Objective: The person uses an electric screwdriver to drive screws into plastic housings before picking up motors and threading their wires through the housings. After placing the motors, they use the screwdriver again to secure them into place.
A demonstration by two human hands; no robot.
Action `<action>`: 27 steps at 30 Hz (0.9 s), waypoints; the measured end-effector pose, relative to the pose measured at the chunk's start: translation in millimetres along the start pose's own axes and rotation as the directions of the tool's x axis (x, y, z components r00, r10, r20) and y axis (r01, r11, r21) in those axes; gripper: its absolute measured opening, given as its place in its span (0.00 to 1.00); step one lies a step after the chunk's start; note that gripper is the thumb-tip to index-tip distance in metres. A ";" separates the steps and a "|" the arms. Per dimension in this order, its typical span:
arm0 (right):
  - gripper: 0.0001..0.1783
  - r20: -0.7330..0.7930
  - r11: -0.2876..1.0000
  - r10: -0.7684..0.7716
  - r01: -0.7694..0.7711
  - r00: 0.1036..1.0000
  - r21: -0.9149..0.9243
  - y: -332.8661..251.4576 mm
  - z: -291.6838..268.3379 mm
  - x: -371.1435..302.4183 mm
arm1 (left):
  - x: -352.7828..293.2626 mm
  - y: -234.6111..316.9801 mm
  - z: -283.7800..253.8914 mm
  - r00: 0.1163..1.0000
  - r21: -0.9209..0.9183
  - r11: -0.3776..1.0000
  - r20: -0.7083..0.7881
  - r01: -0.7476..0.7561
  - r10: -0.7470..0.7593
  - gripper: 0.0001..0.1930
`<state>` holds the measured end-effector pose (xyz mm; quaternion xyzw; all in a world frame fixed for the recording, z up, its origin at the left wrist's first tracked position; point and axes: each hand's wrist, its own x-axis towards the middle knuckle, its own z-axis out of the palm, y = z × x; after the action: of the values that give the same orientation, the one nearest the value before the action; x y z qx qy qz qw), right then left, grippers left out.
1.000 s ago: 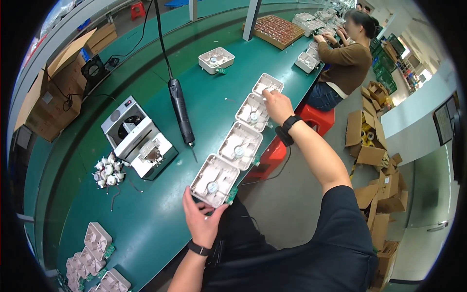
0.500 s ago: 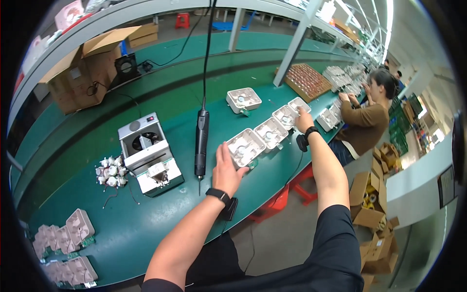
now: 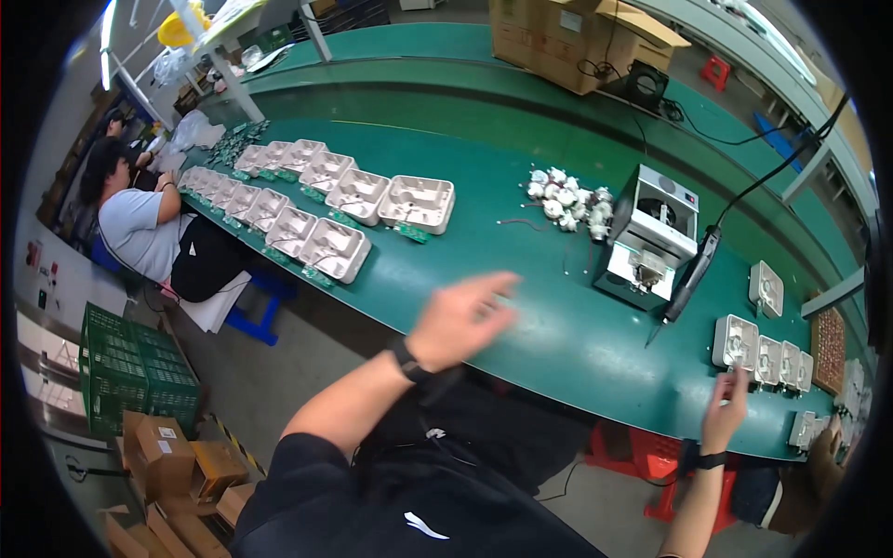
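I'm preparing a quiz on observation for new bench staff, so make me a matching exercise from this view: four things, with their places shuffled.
Things
1. Black stick-shaped electric screwdriver
2. Pile of small rounded white parts
3. Green plastic crates
4. The person's bare right hand

Places
A. Beside brown cardboard boxes, at the picture's left
B. Close to an open off-white plastic box
C. On the end of a black cable, tip down
D. Just left of the silver-grey box-shaped machine

Pairs: 1-C, 2-D, 3-A, 4-B
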<state>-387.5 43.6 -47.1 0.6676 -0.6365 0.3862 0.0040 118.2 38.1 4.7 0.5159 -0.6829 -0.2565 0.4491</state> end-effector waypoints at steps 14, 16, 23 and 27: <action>0.19 0.620 0.854 -0.272 -0.112 0.736 0.508 -369.4 186.5 -55.2 | -50.2 -262.8 -414.6 0.855 0.796 0.366 -0.518 0.483 -0.001 0.32; 0.19 0.626 0.831 -0.282 -0.141 0.727 0.538 -403.3 210.8 -49.4 | -45.2 -284.1 -432.1 0.839 0.768 0.368 -0.540 0.524 -0.067 0.30; 0.26 0.736 0.772 -0.193 -0.362 0.649 0.522 -480.4 297.1 -42.4 | -34.2 -306.0 -472.6 0.786 0.738 0.298 -0.495 0.605 -0.371 0.18; 0.32 0.758 0.788 -0.127 -0.399 0.640 0.469 -501.8 320.5 -48.3 | -48.8 -304.9 -473.4 0.871 0.788 0.372 -0.430 0.491 -0.239 0.13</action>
<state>209.5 20.6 -53.1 0.6778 -0.4734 0.2508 -0.5035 681.6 34.8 -40.2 0.8371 -0.5212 0.1043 0.1293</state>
